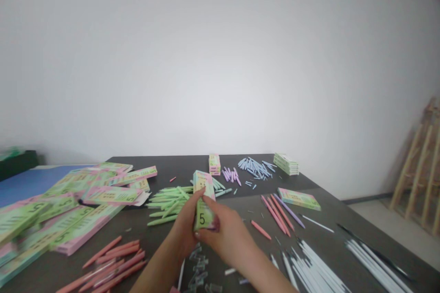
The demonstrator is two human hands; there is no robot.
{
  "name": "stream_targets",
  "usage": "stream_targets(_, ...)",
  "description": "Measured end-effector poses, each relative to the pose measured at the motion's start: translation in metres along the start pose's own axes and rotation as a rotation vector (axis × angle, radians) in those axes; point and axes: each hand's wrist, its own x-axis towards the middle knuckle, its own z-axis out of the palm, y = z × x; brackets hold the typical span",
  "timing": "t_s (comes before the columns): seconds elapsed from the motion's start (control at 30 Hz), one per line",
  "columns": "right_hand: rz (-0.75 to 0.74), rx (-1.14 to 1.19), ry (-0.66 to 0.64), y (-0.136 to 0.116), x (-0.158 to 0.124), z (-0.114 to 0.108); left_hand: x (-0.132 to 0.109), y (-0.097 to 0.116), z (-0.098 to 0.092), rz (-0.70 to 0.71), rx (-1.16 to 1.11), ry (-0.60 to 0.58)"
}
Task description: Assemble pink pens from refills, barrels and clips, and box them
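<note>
A slim pink, yellow and green pen box (204,182) marked "5" is held upright before me, over the middle of the table. My left hand (190,222) wraps its left side. On the other side my right hand (228,226) grips it, fingers closed near the lower end. What the box contains is hidden. Behind it lies a heap of green pen barrels (170,202). Small clear plastic pieces (199,268) are scattered below my hands. Several coral pen barrels (115,261) lie to the left, and others (278,215) lie to the right beside a purple one (289,210).
Many similar boxes (99,194) are piled at left on a blue surface (37,183). Stacked boxes (286,164) stand at the back right, near pale blue pieces (256,168) and purple pieces (231,176). White refills (316,268) lie front right. Wooden easels (417,169) lean against the wall.
</note>
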Motion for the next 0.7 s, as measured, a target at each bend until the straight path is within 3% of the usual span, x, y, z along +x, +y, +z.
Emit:
stream_targets(0.1, -0.023, 0.096, -0.057, 0.004, 0.014, 0.001, -0.001, -0.001, 0.001, -0.023, 0.026, -0.049)
stream_targets(0.2, -0.075, -0.025, -0.018, 0.011, 0.044, 0.0, -0.003, 0.009, -0.003, 0.027, 0.026, -0.03)
stream_targets(0.47, 0.134, -0.491, 0.241, 0.062, 0.195, -0.02, -0.012, 0.075, -0.048, 0.383, -0.142, 0.18)
stream_targets(0.57, 0.208, -0.612, 0.247, 0.083, 0.237, -0.007, -0.018, 0.096, -0.057, 0.447, -0.22, 0.257)
stream_targets(0.7, 0.3, -0.716, 0.2, 0.111, 0.261, 0.025, -0.025, 0.112, -0.063, 0.497, -0.31, 0.342)
